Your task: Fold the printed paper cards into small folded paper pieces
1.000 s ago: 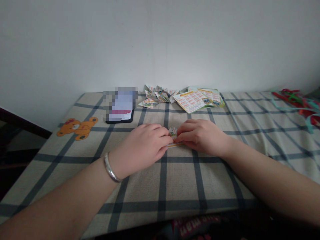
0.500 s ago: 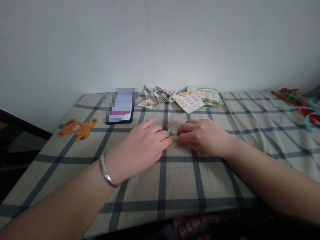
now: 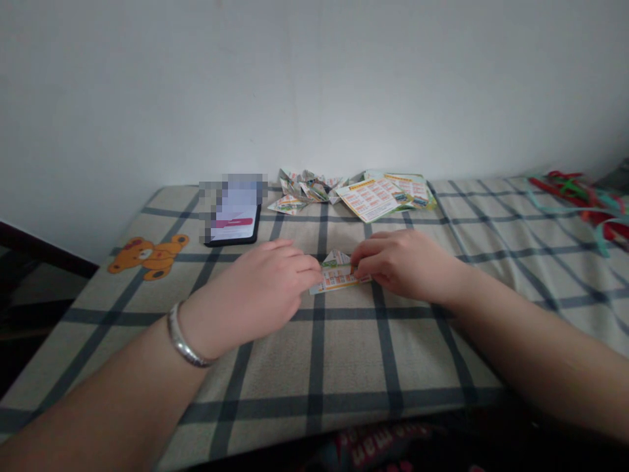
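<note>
Since folded paper (image 3: 339,276) sits on checked cloth (image 3: 344,354), expect it light, thin, easy to crease. Your left hand (image 3: 255,295) fingers closed on its left corner, right hand (image 3: 407,265) pinching right edge. Hold by folded edges.

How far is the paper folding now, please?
Done: several folded pieces lie by the wall. In hand: the right hand pinches one half-folded leaflet on the checked cloth, the left hand steadies its edge. Left: a stack of flat leaflets lies unfolded.
</note>
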Tool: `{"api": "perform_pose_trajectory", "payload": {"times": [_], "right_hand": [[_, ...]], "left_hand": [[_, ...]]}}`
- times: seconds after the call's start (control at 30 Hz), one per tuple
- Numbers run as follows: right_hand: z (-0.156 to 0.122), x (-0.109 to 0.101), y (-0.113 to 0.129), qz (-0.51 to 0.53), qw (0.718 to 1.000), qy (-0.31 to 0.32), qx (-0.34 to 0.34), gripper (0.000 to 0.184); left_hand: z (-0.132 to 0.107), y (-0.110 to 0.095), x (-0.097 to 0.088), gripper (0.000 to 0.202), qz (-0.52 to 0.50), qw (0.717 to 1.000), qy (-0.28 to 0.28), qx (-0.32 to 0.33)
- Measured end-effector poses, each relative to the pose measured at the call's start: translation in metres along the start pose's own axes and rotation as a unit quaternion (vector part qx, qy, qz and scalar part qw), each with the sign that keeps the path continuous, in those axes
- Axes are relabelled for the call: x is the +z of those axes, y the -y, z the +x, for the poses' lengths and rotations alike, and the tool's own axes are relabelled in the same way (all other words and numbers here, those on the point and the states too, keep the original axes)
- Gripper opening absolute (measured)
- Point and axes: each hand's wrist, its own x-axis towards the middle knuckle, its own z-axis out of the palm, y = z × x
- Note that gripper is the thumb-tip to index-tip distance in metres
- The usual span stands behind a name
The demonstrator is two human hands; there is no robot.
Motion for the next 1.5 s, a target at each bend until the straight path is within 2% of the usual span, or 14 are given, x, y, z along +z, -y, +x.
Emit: {"api": "perform_pose_trajectory", "payload": {"times": [0.3, 0.77, 1.03, 1.23, 1.5], "right_hand": [[-0.003, -0.009, -0.002, -0.007, 1.0, 0.001, -0.01, 0.038], [-0.009, -0.007, -0.007, 0.001, 1.0, -0.001, 0.013, 0.037], [-0.012, -0.009, -0.01, -0.008, 0.999, 0.018, 0.034, 0.039], [-0.012, -0.01, -0.011, -0.008, 0.999, 0.024, 0.035, 0.04], [-0.008, -0.008, -0.011, 0.03, 0.998, 0.019, 0.049, 0.031]], "left_hand": [[-0.002, 0.007, 0.006, 0.027, 0.026, 0.998, -0.042, 0.033], [-0.002, 0.007, 0.004, 0.023, 0.01, 0.999, -0.031, 0.024], [-0.003, 0.009, 0.005, 0.03, 0.012, 0.998, -0.041, 0.043], [0.0, 0.008, 0.005, 0.029, -0.029, 0.998, -0.048, 0.025], [0.0, 0.01, 0.01, 0.029, -0.063, 0.997, -0.053, 0.003]]}}
